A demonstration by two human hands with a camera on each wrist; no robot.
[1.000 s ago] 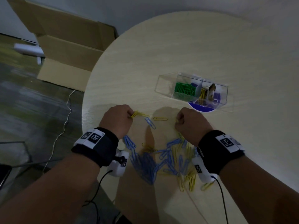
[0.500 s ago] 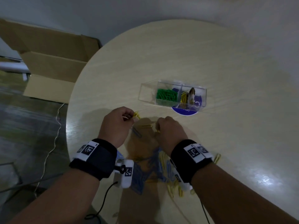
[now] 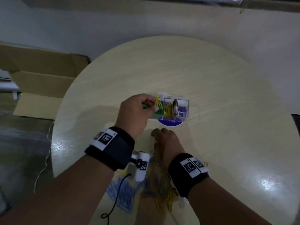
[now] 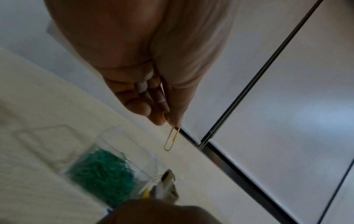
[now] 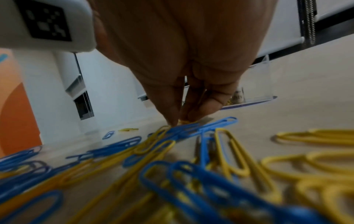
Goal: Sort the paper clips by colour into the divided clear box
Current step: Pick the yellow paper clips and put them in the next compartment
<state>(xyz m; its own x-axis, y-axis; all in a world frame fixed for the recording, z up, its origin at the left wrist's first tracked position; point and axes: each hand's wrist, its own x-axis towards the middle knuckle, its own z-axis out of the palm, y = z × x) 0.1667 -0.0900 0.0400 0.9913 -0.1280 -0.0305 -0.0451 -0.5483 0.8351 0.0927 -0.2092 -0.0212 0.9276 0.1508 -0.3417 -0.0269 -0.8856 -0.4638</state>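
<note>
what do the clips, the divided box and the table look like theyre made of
Paper clips: bent wire in a smooth blue or yellow coating, likely plastic over metal; colour is even and slightly glossy.
Divided box: clear hard plastic, probably acrylic; contents show through its walls and the edges catch light.
Table: pale wood-grain top, likely laminate; faint grain lines and sheen under the lights.

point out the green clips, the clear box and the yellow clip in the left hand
green clips (image 4: 103, 171), left wrist view, middle of the heap
clear box (image 3: 185, 101), head view, far right rim
yellow clip (image 4: 171, 139), left wrist view, hanging loop below the fingertips
</note>
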